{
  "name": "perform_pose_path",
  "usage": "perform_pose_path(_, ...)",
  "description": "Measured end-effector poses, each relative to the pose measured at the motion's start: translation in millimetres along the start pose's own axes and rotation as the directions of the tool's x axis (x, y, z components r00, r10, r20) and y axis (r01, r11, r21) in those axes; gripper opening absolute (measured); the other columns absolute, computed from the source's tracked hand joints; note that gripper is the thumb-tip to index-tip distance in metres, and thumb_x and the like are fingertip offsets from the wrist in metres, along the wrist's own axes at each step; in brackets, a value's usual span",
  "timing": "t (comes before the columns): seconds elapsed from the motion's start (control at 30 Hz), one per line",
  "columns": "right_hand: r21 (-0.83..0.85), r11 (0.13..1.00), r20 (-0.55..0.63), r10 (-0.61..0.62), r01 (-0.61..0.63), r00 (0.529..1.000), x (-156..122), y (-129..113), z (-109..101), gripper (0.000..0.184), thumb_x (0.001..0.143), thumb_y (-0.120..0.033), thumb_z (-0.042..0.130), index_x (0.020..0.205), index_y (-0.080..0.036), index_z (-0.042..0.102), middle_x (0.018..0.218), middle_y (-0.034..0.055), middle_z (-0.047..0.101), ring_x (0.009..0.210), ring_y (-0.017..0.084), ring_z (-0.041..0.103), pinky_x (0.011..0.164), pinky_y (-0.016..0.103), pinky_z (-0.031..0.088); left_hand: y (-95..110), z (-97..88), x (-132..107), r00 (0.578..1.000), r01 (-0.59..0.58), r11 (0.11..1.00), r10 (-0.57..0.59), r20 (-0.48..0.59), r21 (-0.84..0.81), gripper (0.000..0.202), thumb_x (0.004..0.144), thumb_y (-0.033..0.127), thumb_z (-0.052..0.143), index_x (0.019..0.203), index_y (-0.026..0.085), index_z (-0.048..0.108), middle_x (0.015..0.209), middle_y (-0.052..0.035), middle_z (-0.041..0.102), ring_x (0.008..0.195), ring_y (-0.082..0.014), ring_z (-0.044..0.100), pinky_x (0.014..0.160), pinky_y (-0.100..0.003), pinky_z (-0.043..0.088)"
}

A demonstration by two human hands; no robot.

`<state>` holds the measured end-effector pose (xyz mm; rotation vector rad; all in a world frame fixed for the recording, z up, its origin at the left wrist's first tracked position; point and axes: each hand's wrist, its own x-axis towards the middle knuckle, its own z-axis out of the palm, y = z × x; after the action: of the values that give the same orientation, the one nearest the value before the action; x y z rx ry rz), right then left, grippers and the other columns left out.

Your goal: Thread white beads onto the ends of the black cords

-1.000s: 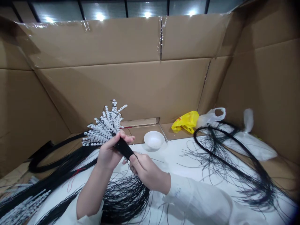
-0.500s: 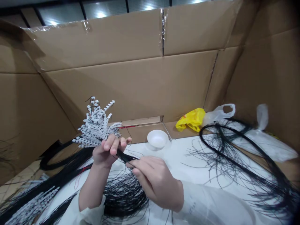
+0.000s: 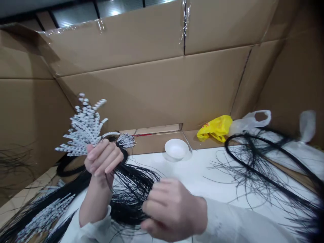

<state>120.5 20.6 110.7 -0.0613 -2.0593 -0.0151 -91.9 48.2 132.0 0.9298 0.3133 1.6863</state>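
My left hand (image 3: 102, 158) is closed around a bundle of thin black cords (image 3: 129, 189) just below their white beaded ends (image 3: 84, 130), which fan out upward and to the left. The cords hang down in a loose black mass between my arms. My right hand (image 3: 172, 211) sits lower, fingers curled, at the right side of that mass and blurred by motion. It seems to grip some of the strands. Both wrists wear white sleeves.
A small white bowl (image 3: 176, 149) stands on the white tabletop (image 3: 202, 175) near the cardboard back wall (image 3: 162, 87). A yellow bag (image 3: 215, 128) and clear bags (image 3: 249, 121) lie to the right, beside a big loop of black cords (image 3: 263, 162). More beaded cords (image 3: 43, 216) lie at lower left.
My left hand has lifted the beaded bundle up and to the left. My right hand has slid down the cords toward me, away from the left hand. The view has shifted left.
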Motion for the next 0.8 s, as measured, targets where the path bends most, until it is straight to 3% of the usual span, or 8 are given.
perform_pose_path(0.07, 0.12, 0.966, -0.097, 0.243, -0.231, 0.965, 8, 10, -15, 0.031, 0.086, -0.042, 0.044, 0.073, -0.015, 0.053, 0.062, 0.0022, 0.054, 0.059, 0.012, 0.047, 0.053, 0.026, 0.038, -8, -3.4, -2, 0.997, -0.002, 0.998, 0.007, 0.077, -0.059, 0.045, 0.074, 0.055, 0.056, 0.043, 0.023, 0.049, 0.02, 0.012, 0.008, 0.017, -0.0034, 0.014, 0.024, -0.017, 0.027)
perform_pose_path(0.13, 0.218, 0.817, -0.095, 0.562, -0.534, 0.821, 13, 25, -23, 0.027, 0.086, -0.039, 0.046, 0.094, -0.014, 0.053, 0.085, 0.0074, 0.059, 0.076, 0.014, 0.052, 0.069, 0.029, 0.043, -21, 1.7, -5, 0.98, 0.121, 0.991, -0.11, 0.164, -0.06, 0.043, 0.071, 0.052, 0.062, 0.04, 0.024, 0.05, 0.019, 0.0123, 0.008, 0.014, -0.0036, 0.013, 0.021, -0.017, 0.025)
perform_pose_path(0.2, 0.336, 0.611, 0.064, 0.744, -0.716, 0.665, 14, 41, -24, 0.038, 0.083, -0.037, 0.052, 0.113, -0.014, 0.045, 0.105, 0.0111, 0.057, 0.091, 0.015, 0.054, 0.081, 0.032, 0.043, -33, 12.5, -8, 0.913, 0.307, 0.95, -0.277, 0.299, -0.059, 0.041, 0.069, 0.046, 0.066, 0.038, 0.024, 0.051, 0.017, 0.0126, 0.009, 0.012, -0.0038, 0.012, 0.018, -0.017, 0.024)
perform_pose_path(0.27, 0.487, 0.38, 0.348, 0.741, -0.786, 0.574, 13, 55, -20, 0.038, 0.083, -0.038, 0.053, 0.112, -0.013, 0.047, 0.104, 0.0115, 0.058, 0.095, 0.015, 0.055, 0.085, 0.032, 0.043, -43, 23.7, -10, 0.804, 0.459, 0.885, -0.381, 0.458, -0.07, 0.036, 0.071, 0.039, 0.065, 0.041, 0.024, 0.055, 0.017, 0.0126, 0.012, 0.01, -0.0043, 0.01, 0.016, -0.018, 0.024)
perform_pose_path(0.37, 0.64, 0.142, 0.521, 0.642, -0.755, 0.562, 9, 68, -18, 0.028, 0.085, -0.039, 0.049, 0.088, -0.012, 0.057, 0.074, 0.0043, 0.06, 0.073, 0.011, 0.057, 0.074, 0.027, 0.045, -48, 32.7, -10, 0.696, 0.553, 0.829, -0.4, 0.596, -0.089, 0.029, 0.077, 0.032, 0.059, 0.049, 0.024, 0.061, 0.017, 0.0122, 0.018, 0.008, -0.005, 0.011, 0.017, -0.018, 0.026)
perform_pose_path(0.47, 0.734, 0.113, 0.39, 0.737, -0.669, 0.552, 8, 75, -31, 0.026, 0.084, -0.038, 0.052, 0.08, -0.013, 0.057, 0.051, -0.0067, 0.039, 0.045, 0.004, 0.037, 0.047, 0.019, 0.033, -45, 32.8, -7, 0.722, 0.548, 0.829, -0.402, 0.563, -0.109, 0.025, 0.078, 0.031, 0.058, 0.055, 0.024, 0.064, 0.017, 0.0122, 0.02, 0.009, -0.0037, 0.009, 0.017, -0.016, 0.025)
perform_pose_path(0.57, 0.78, 0.157, 0.236, 0.822, -0.605, 0.518, 9, 80, -50, 0.023, 0.085, -0.037, 0.051, 0.082, -0.015, 0.057, 0.048, -0.0099, 0.021, 0.04, 0.003, 0.016, 0.04, 0.019, 0.014, -39, 32.6, -4, 0.771, 0.513, 0.852, -0.404, 0.492, -0.104, 0.024, 0.077, 0.03, 0.061, 0.054, 0.023, 0.063, 0.018, 0.0127, 0.017, 0.011, -0.002, 0.005, 0.016, -0.015, 0.021)
perform_pose_path(0.8, 0.736, 0.344, -0.116, 0.913, -0.583, 0.392, 6, 104, -84, 0.016, 0.082, -0.026, 0.049, 0.085, -0.013, 0.058, 0.043, -0.0089, 0.03, 0.039, 0.004, 0.021, 0.039, 0.02, 0.013, -34, 39.7, -3, 0.849, 0.428, 0.903, -0.387, 0.359, -0.04, 0.026, 0.072, 0.027, 0.066, 0.05, 0.019, 0.055, 0.024, 0.0134, 0.008, 0.019, 0.0005, -0.002, 0.019, -0.013, 0.008)
